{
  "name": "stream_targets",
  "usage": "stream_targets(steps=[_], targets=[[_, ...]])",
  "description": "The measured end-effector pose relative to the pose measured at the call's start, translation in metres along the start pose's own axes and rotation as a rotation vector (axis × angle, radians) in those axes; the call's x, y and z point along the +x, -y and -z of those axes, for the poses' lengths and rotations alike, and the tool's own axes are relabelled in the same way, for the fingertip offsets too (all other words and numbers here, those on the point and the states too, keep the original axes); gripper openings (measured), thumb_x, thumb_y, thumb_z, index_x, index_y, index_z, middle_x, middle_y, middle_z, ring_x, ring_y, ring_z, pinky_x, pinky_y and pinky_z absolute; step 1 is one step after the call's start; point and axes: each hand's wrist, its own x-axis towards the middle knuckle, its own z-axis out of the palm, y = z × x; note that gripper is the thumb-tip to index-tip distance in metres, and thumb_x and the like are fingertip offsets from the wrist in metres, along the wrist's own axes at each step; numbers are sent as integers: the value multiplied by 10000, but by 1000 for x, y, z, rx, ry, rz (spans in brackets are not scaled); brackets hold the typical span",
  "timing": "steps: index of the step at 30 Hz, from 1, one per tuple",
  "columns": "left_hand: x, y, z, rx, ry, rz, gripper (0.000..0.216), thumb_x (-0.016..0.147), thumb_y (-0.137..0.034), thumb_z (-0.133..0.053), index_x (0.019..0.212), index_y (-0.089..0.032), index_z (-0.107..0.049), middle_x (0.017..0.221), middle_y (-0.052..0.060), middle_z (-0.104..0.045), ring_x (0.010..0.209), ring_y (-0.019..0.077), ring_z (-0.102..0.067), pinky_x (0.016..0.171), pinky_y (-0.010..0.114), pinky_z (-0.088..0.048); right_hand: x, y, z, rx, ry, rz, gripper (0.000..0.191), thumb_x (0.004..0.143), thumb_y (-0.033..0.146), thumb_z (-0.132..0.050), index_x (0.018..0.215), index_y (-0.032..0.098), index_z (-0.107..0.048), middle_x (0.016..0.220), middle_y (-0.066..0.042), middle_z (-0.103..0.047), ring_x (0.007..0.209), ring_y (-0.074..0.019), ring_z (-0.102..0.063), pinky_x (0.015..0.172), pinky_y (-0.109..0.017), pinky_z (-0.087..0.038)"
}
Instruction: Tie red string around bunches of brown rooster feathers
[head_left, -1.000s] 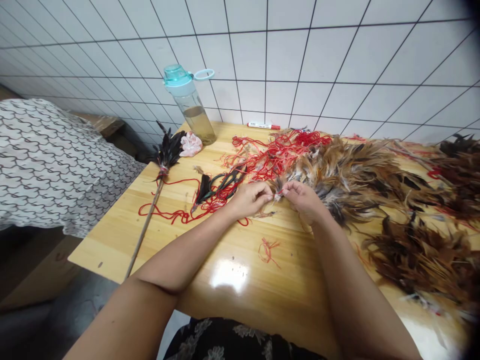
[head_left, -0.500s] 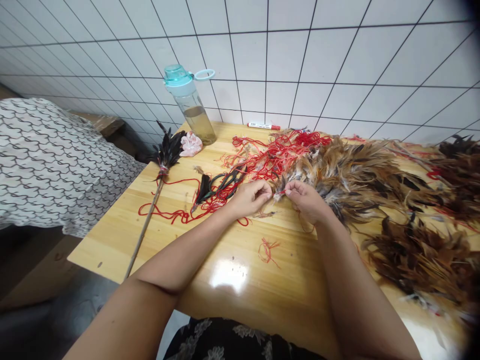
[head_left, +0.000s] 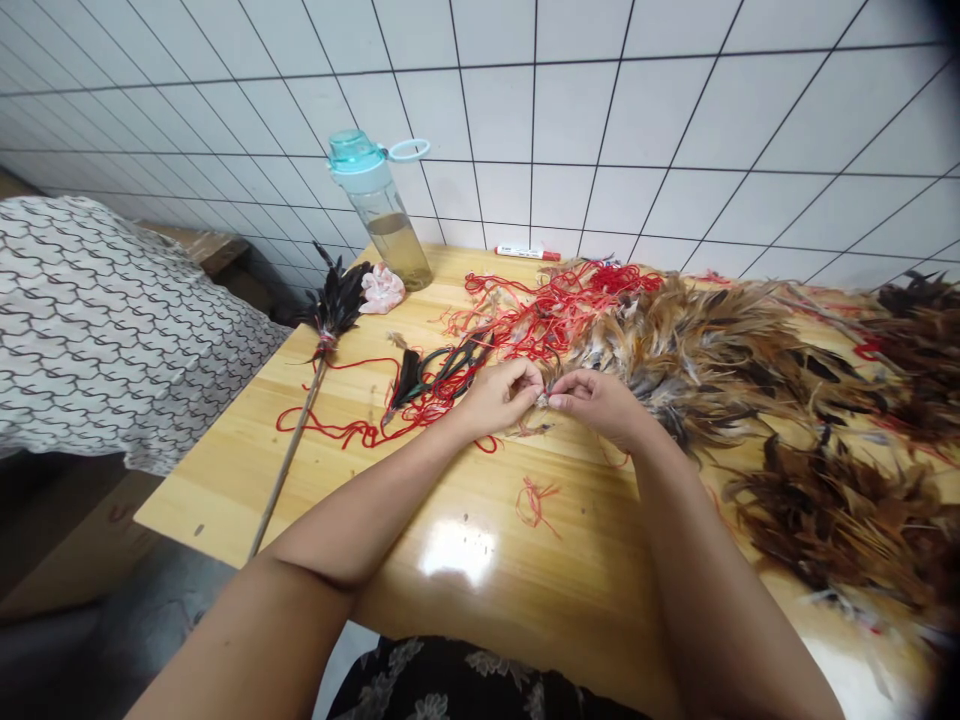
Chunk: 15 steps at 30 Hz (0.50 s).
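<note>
A small tuft of feathers (head_left: 541, 399), fluffy and grey at its base, is pinched between the thumb and forefinger of my left hand (head_left: 501, 396). Close against it, my right hand (head_left: 600, 402) has its thumb and forefinger pressed together at the tuft's base. A trace of red string shows at these fingertips, partly hidden by them. Just left of my left hand lie dark-handled scissors (head_left: 442, 368) in a loose tangle of red string (head_left: 435, 403). Beyond my right hand spreads a big pile of brown feathers (head_left: 720, 335).
A feather duster (head_left: 330, 305) with a wooden stick lies at the table's left edge. Behind it stand a water bottle (head_left: 397, 235) and a pink scrunchie (head_left: 382, 289). A red-capped marker (head_left: 527, 253) rests by the tiled wall. Darker feathers (head_left: 847, 510) cover the right side.
My right hand has moved left, and its fingertips now almost meet those of my left hand at the tuft. My left hand has stayed in place.
</note>
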Motion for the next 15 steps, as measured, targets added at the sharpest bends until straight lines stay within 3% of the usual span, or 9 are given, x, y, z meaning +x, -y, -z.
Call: stream_targets(steps=[5, 11, 15], targets=[[-1, 0, -1, 9, -16, 16, 92, 827, -219, -531, 813, -146, -585, 735, 5, -621, 670, 95, -538, 631, 206, -408, 0, -5, -1, -151, -21, -7, 251, 640, 425, -691, 722, 189, -657, 512, 64, -448, 487, -89, -353, 467, -224, -259], [0, 1, -1, 6, 13, -14, 102, 829, -228, -530, 814, -144, -587, 741, 13, -624, 671, 103, -550, 648, 218, -424, 2, -6, 3, -268, 25, 16, 178, 725, 352, -621, 696, 196, -702, 626, 5, -638, 605, -141, -524, 608, -263, -380], [0, 1, 0, 12, 23, -19, 94, 826, -220, -525, 806, -148, -581, 747, 15, -623, 681, 109, -548, 659, 223, -423, 3, -2, 5, -432, 44, 55, 186, 757, 197, -547, 625, 201, -677, 670, -7, -660, 664, -153, -560, 661, -268, -388]])
